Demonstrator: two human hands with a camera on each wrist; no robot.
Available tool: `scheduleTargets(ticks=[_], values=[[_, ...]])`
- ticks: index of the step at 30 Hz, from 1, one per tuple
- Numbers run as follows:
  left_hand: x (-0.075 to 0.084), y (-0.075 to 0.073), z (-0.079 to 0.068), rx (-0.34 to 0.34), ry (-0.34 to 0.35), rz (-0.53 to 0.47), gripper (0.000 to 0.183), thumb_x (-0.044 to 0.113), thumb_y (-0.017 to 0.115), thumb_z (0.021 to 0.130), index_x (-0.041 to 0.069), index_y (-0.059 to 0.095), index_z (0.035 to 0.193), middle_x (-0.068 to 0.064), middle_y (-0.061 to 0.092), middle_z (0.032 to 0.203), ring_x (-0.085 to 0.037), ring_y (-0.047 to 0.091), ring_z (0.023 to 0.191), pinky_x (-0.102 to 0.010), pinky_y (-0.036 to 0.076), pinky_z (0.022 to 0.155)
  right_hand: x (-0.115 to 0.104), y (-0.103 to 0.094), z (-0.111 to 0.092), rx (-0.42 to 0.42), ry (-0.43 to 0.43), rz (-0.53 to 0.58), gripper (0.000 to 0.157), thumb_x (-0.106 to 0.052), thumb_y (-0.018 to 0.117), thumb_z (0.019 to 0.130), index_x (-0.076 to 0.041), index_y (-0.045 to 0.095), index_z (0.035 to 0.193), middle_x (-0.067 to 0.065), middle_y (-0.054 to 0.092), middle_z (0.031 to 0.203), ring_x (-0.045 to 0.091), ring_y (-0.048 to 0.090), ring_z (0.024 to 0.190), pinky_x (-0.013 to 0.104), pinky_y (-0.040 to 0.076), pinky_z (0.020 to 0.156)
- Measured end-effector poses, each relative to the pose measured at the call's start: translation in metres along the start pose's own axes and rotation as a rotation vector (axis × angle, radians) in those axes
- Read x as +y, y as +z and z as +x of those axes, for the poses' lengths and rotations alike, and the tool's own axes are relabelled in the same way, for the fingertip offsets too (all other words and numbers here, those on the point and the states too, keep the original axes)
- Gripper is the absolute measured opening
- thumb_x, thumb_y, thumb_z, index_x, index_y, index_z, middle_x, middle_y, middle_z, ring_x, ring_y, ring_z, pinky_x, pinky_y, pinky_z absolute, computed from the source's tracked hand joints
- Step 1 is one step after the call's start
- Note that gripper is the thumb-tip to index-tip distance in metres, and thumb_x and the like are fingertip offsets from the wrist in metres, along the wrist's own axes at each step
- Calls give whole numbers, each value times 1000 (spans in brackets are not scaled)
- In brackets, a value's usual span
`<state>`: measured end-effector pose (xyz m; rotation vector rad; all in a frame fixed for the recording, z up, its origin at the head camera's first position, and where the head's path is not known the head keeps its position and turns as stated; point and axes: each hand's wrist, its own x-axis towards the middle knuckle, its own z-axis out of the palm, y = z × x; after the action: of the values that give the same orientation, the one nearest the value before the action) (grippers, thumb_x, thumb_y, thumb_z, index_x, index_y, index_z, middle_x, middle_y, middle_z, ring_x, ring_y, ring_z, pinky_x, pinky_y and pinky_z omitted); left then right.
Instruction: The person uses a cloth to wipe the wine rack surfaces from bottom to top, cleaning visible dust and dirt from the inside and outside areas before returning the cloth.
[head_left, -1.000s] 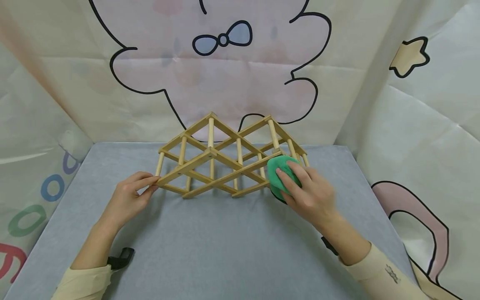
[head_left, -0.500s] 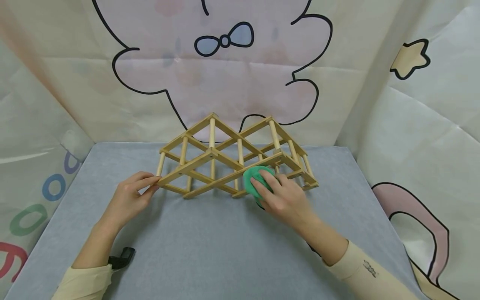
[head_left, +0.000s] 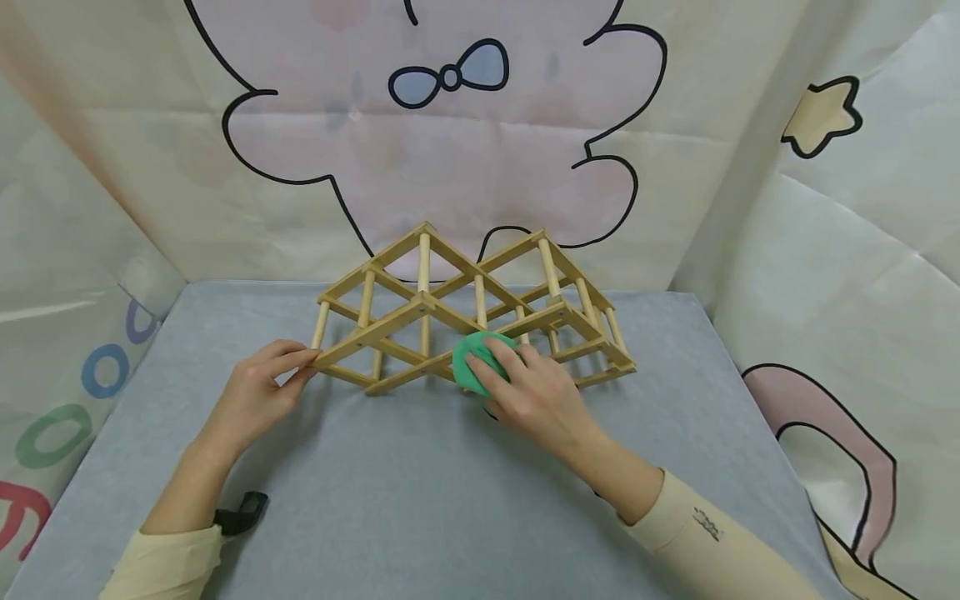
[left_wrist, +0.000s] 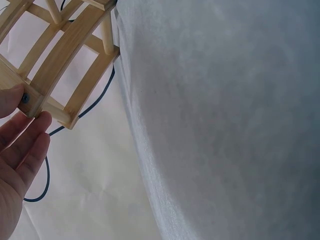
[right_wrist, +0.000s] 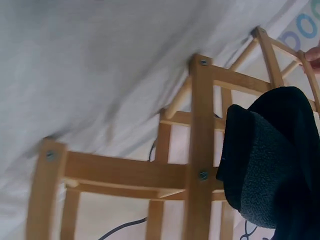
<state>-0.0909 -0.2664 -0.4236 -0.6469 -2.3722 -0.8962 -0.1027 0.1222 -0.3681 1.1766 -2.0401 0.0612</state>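
A wooden lattice rack point(head_left: 390, 322) of crossed slats and round dowels stands on the table, spread out in a zigzag. At its near left end, my left hand point(head_left: 262, 387) pinches a slat tip between thumb and fingers; the left wrist view shows the thumb over a screw head. My right hand point(head_left: 542, 398) holds a green cloth point(head_left: 468, 360) against a front slat near the middle of the rack. In the right wrist view a dark, fuzzy grey-and-black side of the folded cloth point(right_wrist: 265, 175) lies against the rack point(right_wrist: 201, 120); the right fingers are hidden there.
A blue-grey cloth covers the table point(head_left: 420, 500). Printed fabric walls point(head_left: 712, 167) enclose the table at the back and both sides. A black wrist strap device point(head_left: 243, 512) sits at the left wrist.
My right hand has slid the green cloth leftward along the front slat, from the rack's right part to its middle. The left hand and the rack have stayed in place.
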Motion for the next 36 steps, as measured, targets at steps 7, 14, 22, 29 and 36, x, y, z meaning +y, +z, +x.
scheduleTargets(ticks=[7, 14, 22, 29, 36], values=[[1, -2, 0, -5, -9, -16, 37, -23, 83, 73, -4, 80, 105, -7, 72, 97, -19, 66, 81, -12, 48, 67, -8, 6, 29, 106, 12, 5, 46, -21, 88, 79, -11, 76, 122, 16, 69, 122, 29, 65, 77, 35, 58, 57], [1, -2, 0, 3, -2, -25, 38, -23, 83, 73, -3, 80, 105, -7, 72, 96, -20, 66, 81, -12, 47, 68, -14, 5, 50, 159, 8, -9, 37, -26, 81, 88, -12, 76, 122, 15, 69, 122, 27, 63, 75, 33, 56, 56], [-2, -1, 0, 4, 4, -23, 37, -22, 83, 73, -3, 81, 105, -6, 72, 96, -18, 66, 80, -10, 47, 69, -13, 2, 41, 115, 22, -20, 43, -24, 86, 82, -12, 77, 122, 16, 68, 123, 30, 65, 79, 34, 59, 60], [-3, 0, 0, 17, 27, -16, 37, -23, 83, 72, -4, 80, 104, -7, 72, 94, -19, 66, 78, -11, 47, 68, -8, 0, 18, 72, 25, -21, 52, -27, 95, 75, -11, 77, 120, 16, 69, 121, 30, 67, 79, 35, 60, 62], [-4, 0, -1, 3, 15, 1, 37, -22, 84, 72, -4, 80, 104, -7, 72, 95, -18, 65, 79, -12, 47, 67, -3, -7, -2, 59, 63, -14, 52, -24, 96, 73, -11, 77, 119, 15, 70, 120, 32, 68, 79, 38, 62, 64]])
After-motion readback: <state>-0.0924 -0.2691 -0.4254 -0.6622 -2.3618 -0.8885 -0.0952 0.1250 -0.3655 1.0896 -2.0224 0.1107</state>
